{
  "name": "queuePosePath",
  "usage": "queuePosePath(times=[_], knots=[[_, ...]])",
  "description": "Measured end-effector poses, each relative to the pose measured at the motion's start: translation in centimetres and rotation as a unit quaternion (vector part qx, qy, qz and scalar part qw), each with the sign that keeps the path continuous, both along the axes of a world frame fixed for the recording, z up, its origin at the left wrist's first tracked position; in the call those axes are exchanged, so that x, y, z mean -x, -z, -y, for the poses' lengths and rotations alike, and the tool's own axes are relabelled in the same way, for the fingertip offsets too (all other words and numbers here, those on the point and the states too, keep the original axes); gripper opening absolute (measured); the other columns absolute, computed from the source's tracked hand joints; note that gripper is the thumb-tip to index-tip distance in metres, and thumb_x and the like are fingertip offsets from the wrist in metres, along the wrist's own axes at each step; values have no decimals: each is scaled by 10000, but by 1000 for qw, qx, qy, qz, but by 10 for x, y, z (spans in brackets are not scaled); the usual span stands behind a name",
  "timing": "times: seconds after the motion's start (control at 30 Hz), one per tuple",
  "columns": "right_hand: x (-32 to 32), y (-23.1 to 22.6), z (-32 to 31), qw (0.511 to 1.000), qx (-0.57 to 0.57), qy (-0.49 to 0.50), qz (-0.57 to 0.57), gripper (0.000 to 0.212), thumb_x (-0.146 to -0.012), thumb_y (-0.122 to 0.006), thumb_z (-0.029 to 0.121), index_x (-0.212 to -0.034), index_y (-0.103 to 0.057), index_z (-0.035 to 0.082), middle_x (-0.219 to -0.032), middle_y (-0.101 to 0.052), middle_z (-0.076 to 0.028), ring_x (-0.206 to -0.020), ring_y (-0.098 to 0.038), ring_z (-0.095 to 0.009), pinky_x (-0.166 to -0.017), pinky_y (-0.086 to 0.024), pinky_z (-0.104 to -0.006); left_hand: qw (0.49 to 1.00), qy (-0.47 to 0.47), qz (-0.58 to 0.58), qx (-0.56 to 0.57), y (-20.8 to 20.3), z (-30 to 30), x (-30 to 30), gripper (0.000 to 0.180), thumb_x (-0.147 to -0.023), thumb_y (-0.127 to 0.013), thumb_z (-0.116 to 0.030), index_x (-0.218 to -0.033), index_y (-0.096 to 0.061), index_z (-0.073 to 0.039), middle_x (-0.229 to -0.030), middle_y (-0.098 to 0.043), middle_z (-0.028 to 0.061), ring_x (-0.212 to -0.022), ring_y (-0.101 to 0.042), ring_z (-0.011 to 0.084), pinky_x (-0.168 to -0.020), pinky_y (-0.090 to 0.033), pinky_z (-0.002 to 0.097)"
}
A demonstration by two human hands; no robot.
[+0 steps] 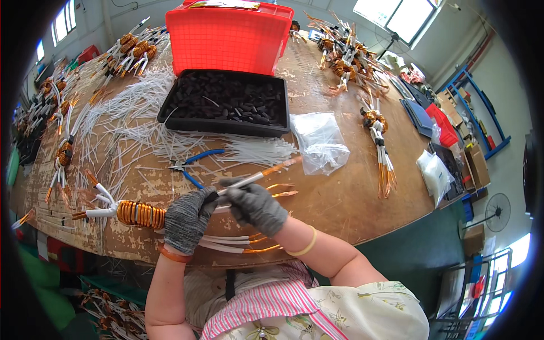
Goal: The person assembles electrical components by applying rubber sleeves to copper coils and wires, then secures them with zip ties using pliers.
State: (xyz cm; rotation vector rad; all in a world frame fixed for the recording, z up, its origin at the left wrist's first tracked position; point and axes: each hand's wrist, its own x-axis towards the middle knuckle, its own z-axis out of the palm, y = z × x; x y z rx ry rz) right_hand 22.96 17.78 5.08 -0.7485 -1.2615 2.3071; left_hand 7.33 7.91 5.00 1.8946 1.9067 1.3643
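A copper-wound coil [140,215] lies near the table's front edge, its white-sleeved leads spreading out on both sides and ending in bare, frayed copper. My left hand [188,220], in a grey glove, is closed around the leads just right of the winding. Close beside it, my gloved right hand [255,208] has its fingers bent against a white-sleeved wire [249,180] that slants up to the right. Something dark shows at my left fingertips; its kind is hard to make out. More white-sleeved leads [224,243] run out below my hands.
Blue-handled cutters [195,164] lie just beyond my hands. Behind them stand a black tray [226,126] of small black pieces and a red crate [226,45]. White cable ties [260,150], a clear plastic bag [320,141] and another coil [374,120] lie around.
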Motion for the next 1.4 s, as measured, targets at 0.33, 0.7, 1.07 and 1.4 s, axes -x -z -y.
queuePosePath(times=[0.33, 0.7, 1.07, 1.4], knots=[[-81, -9, 13, 995, 93, -15, 36, 311, -854, -597, 376, -878, -606, 66, -682, -569, -3, -461, -479, -71, -407, -381, -193, 970, -56, 218, 92, -3, -4, 2, 170, -889, -566, -150, -1005, -570, -26, -830, -621, 64, -698, -587, 146, -615, -482, 275], [-54, -5, 24, 995, 40, 83, -41, 457, -893, -567, 268, -1284, -445, 64, -775, -573, 3, -529, -485, -50, -450, -389, -190, 991, -19, 121, 56, 4, -4, 3, 188, -898, -556, -145, -1046, -566, -29, -877, -613, 72, -710, -582, 143, -644, -492, 273], [-68, -19, 18, 988, -38, 141, -56, 293, -888, -572, 264, -1082, -586, 44, -759, -594, -25, -528, -527, -90, -447, -429, -206, 986, 7, -119, -115, -37, -6, -65, 324, -831, -632, -238, -1079, -585, -36, -990, -612, 112, -873, -579, 257, -776, -446, 362], [-99, -15, 3, 979, -41, 170, -101, 314, -905, -542, 316, -1003, -608, 26, -732, -580, -34, -527, -532, -90, -440, -438, -203, 989, 119, -3, -92, -17, -25, -65, 227, -730, -674, 0, -948, -640, -56, -771, -621, 77, -684, -598, 225, -623, -455, 331]])
